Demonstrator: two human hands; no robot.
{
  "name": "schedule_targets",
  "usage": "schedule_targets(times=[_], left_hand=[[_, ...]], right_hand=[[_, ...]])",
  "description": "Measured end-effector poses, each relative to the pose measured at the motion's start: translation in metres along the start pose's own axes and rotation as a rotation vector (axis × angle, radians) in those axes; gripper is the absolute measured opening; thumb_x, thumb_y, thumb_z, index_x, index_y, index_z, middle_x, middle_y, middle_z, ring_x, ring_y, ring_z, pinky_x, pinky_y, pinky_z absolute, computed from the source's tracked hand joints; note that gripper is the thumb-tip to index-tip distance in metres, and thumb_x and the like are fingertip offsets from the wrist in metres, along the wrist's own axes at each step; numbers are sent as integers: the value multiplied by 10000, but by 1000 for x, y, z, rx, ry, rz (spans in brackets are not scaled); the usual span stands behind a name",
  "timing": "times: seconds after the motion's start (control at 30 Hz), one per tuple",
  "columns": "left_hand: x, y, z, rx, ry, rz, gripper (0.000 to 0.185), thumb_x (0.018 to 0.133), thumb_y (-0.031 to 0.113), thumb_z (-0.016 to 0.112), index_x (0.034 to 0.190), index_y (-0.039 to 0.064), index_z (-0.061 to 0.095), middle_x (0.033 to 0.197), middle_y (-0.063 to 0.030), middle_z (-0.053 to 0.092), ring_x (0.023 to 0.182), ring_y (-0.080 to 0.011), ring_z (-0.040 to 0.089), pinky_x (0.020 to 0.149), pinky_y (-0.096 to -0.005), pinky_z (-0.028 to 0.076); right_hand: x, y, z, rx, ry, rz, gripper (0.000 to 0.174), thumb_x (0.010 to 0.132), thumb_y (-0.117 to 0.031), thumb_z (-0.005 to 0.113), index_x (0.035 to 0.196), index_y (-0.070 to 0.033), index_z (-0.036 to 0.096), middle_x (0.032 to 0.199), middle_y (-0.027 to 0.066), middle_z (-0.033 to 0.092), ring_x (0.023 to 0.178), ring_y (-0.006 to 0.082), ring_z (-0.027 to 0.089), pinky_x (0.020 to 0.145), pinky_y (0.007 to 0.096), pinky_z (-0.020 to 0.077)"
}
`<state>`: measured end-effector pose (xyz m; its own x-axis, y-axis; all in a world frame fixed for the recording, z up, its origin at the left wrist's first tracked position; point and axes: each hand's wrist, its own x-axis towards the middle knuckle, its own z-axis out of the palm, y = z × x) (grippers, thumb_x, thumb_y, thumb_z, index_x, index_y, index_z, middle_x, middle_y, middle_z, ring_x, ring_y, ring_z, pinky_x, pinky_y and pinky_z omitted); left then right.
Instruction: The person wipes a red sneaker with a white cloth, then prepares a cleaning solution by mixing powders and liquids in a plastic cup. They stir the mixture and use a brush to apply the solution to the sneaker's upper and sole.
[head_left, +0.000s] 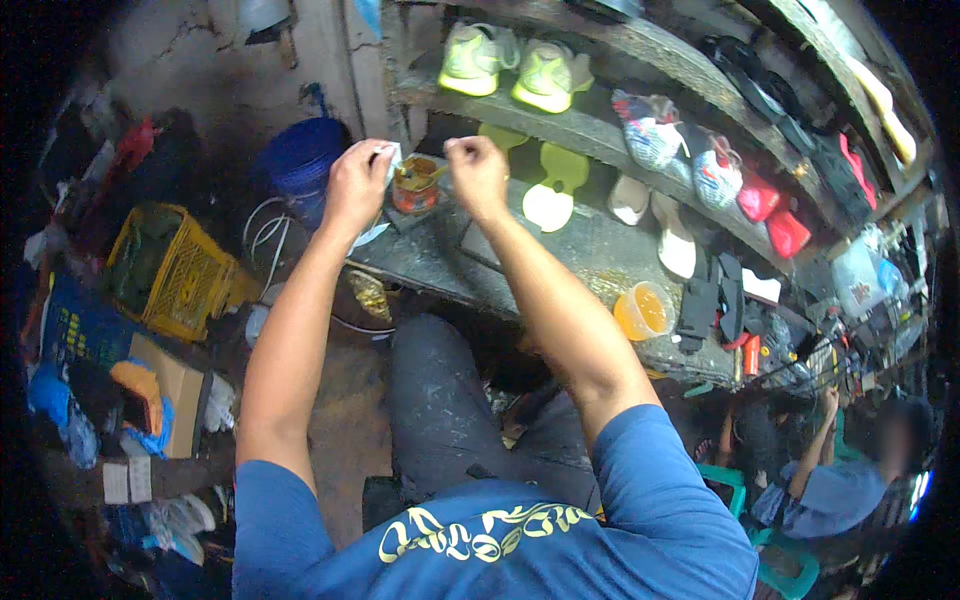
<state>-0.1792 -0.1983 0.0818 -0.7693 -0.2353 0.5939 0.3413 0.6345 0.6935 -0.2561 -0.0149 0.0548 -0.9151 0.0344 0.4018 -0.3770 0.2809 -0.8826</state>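
My left hand (358, 184) pinches a small, thin white piece (394, 161), perhaps paper or cloth, between thumb and fingers. Just right of it, an open tin can (415, 199) with brownish contents stands on the dark workbench (450, 274). On the can's other side my right hand (480, 174) is raised with curled fingers; whether they grip anything is unclear. A thin yellowish stick or handle (436, 174) shows between the can's rim and that hand. Two yellow-green insoles (559, 169) lie beyond my right hand, the nearer one brightly lit.
Shelves hold sneakers (544, 71) and other shoes. White slip-on shoes (675, 236) and a plastic tub of orange liquid (645, 311) sit on the bench at right. A blue bucket (304, 161) and yellow crate (180, 270) stand left. Another person (836, 491) sits at lower right.
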Motion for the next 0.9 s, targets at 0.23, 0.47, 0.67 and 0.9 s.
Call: schedule_targets(times=[0.23,0.47,0.67,0.9], left_hand=[[-35,32,-9,211,-278,233,184,987,122,611,1122,15,678,1100,-204,670,1021,-411,658,893,-428,526],[-107,-26,-37,-21,29,-45,348,992,98,661,1330,22,635,1172,-112,703,1006,-200,682,908,-334,542],[-218,-203,-47,-335,373,-638,288,1041,134,602,1313,38,613,978,-20,647,755,-80,571,639,-242,486],[-248,-262,13,-480,98,-1130,716,1057,567,456,1594,100,375,1669,-146,307,1540,-300,275,1222,-507,245]], right_hand=[[-12,-39,7,261,-564,585,470,967,-489,677,1019,-22,694,765,116,689,591,209,682,538,383,597],[-9,-32,21,253,-616,534,145,896,-2,681,1034,-35,713,861,130,699,612,236,691,472,391,601],[-1,-32,13,11,-652,588,209,821,-32,742,1030,-39,742,903,116,754,753,231,745,581,420,603],[-3,-39,1,-457,-613,53,475,728,-426,804,1042,-71,770,1013,191,769,935,318,757,808,418,607]])
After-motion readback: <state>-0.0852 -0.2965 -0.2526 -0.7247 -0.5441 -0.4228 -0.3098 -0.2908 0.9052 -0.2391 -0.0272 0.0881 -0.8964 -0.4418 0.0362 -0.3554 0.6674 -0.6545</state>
